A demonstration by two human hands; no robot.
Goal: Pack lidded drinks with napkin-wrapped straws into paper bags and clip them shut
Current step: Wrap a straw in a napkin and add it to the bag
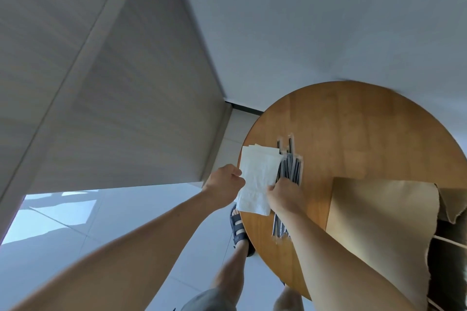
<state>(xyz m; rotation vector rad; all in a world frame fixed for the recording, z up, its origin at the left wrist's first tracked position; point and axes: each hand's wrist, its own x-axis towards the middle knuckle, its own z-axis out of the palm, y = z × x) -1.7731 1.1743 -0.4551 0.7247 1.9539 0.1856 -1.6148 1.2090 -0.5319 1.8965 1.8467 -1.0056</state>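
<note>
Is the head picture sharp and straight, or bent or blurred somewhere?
Head view: wide-angle distortion bends the table rim; blur smears the table's far edge; napkin, left hand and right hand look fairly sharp; daylight patches the floor.

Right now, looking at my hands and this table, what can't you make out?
Right hand, head view: fingertips hidden under its own back, so whether it grips the napkin or the straws is unclear.
Straws: middle stretch covered by that hand and forearm; count unreadable.
Paper bag: cut off by right and bottom edges, partly behind the forearm; inside unseen.
Napkin stack: lower sheets covered; number unclear.
</note>
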